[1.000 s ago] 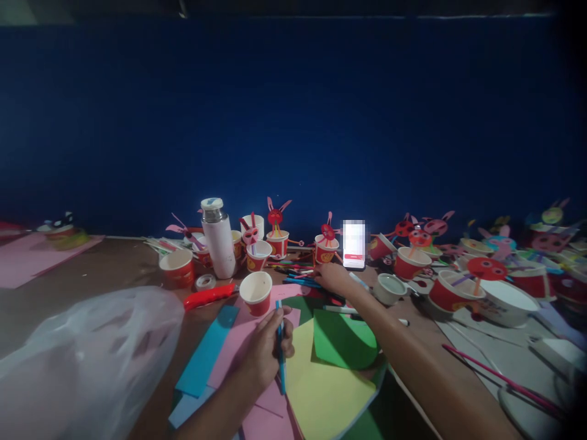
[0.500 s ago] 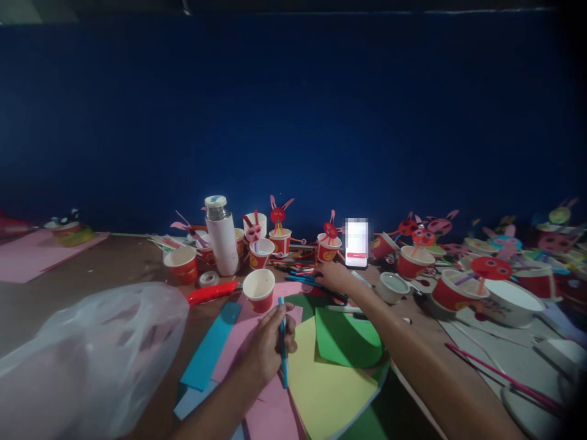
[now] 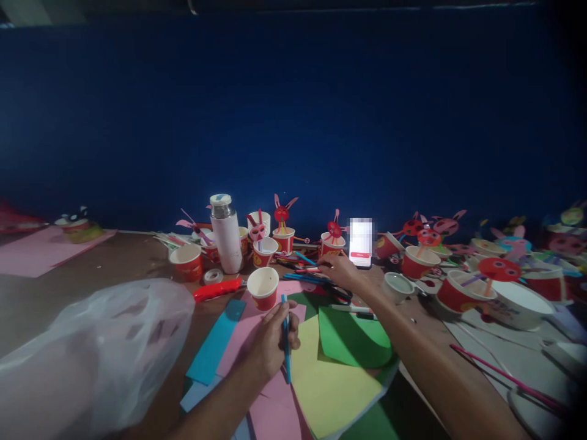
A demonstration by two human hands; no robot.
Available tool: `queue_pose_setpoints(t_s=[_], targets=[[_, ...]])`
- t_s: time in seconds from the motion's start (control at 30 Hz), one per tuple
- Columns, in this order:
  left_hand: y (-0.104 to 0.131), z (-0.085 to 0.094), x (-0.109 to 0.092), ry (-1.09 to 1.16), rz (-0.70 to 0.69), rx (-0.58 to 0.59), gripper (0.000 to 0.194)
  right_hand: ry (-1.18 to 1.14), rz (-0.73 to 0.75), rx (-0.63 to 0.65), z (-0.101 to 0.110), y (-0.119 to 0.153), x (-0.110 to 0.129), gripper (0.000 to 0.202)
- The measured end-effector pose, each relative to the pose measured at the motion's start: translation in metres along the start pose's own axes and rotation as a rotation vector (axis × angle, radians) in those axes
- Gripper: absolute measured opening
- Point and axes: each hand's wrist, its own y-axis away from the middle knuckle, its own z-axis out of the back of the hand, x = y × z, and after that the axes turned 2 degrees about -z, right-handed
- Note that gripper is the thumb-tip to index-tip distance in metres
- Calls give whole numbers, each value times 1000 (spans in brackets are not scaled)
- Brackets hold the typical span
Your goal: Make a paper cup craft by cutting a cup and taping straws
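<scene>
Cup (image 3: 262, 300) near left hand (image 3: 274, 335), perhaps specked inside.

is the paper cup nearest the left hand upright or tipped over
Upright: the red paper cup shows its round open rim facing up, with its narrower base below, just beyond the left hand.

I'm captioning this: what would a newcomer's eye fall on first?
Probably the glowing rectangular phone, standing at the back, right of centre. Next, red paper cups bearing long-eared paper heads, along the back and right. Nearer, the left hand holds a slim blue stick over pink paper.
</scene>
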Motion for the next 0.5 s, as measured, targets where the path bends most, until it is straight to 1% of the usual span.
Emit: queue_pose_setpoints(t_s=[0.17, 0.27, 0.3, 0.33, 0.4, 0.43, 0.5], targets=[[0, -1, -2, 21, 17, -17, 24, -203, -18, -83, 22, 22, -2, 21], [1, -2, -2, 36, 16, -1, 25, -329, -33, -81, 24, 42, 7, 24], [1, -3, -3, 38, 11, 2, 25, -413, -43, -62, 22, 50, 11, 23], [1, -3, -3, 37, 7, -1, 24, -555, -58, -25, 18, 58, 17, 22], [3, -4, -3, 32, -14, -19, 24, -839, -98, 83, 5, 74, 29, 20], [3, -5, -2, 28, -27, -28, 24, -921, -122, 130, -3, 82, 36, 20], [4, -6, -1, 25, -63, -39, 22, -993, -158, 188, -21, 96, 49, 20]])
